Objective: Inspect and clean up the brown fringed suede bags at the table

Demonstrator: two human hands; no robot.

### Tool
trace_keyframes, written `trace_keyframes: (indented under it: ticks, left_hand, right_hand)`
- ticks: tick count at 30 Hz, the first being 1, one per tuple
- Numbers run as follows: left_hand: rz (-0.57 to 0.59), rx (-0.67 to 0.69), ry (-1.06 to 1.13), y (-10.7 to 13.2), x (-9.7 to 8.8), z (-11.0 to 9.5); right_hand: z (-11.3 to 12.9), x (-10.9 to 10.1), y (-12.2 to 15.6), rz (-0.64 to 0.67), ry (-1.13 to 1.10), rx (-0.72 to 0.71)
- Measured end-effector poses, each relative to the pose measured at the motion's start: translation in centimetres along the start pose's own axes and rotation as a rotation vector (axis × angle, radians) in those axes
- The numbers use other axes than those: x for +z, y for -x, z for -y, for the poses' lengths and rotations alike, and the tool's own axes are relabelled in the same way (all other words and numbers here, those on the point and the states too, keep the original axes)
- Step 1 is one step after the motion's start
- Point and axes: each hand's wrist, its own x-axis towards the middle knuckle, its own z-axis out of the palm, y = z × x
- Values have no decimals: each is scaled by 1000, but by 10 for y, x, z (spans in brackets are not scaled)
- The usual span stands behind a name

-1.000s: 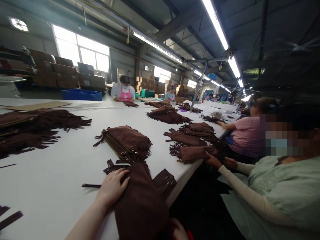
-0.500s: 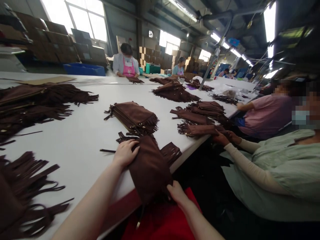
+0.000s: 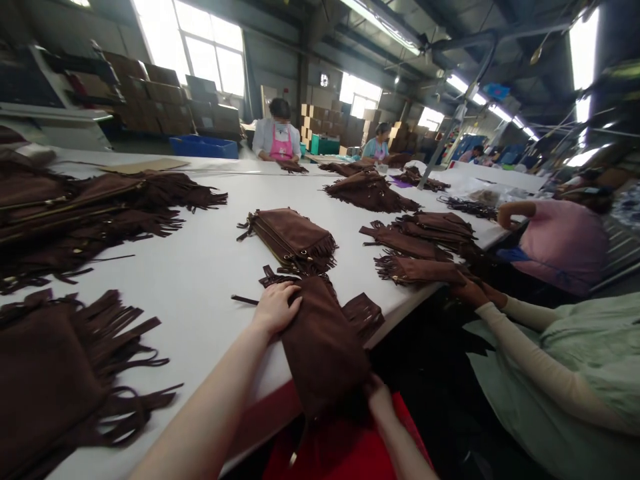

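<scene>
A dark brown fringed bag (image 3: 325, 347) slants over the table's near edge, its lower end hanging above red cloth at my lap. My left hand (image 3: 276, 308) grips its upper left edge, thumb on the face and fingers over the far end. At the lower right corner, my right hand (image 3: 379, 400) holds the bag, its fingertips hidden behind it. A strap with a metal tip (image 3: 293, 457) dangles below. Just beyond lies a stack of brown fringed pouches (image 3: 293, 233) with zippers and metal rings. A fringed piece (image 3: 364, 317) sticks out right of the bag.
More fringed bags (image 3: 90, 200) are heaped at the left of the white table (image 3: 200, 267), with another bag (image 3: 45, 360) at near left. Close on my right, a co-worker's hands (image 3: 473, 290) hold a brown bag (image 3: 425, 270). Across the table sits a person in a pink apron (image 3: 281, 143).
The view has turned left, so everything sits further right in the picture. Both my hands keep their places on the bag. The co-worker in pink leans lower.
</scene>
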Motion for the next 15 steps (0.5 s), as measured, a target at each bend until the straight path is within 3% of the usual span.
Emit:
trace_keyframes:
  ticks: [2,3,5,8,10,12,15]
  left_hand:
    - [-1,5,3,0,0,0]
    - [2,6,2,0,0,0]
    - [12,6,-2,-2,0,-1]
    - [20,-2,-7,-5,1,-2]
    - [25,-10,-7,-6,0,-2]
    - [13,-68,-23,-2,-5,-2]
    - [-65,-296,-96,20,-20,-10]
  right_hand:
    - [28,-12,-5,-188,-143,-36]
    - [45,-17,-3,-177,-204,-62]
    - [76,-19,7,49,-285,-95]
    - [109,-3,28,394,-226,-42]
    - [117,13,38,425,-171,-1]
    - [118,26,42,369,-159,19]
    - [115,29,46,387,-141,8]
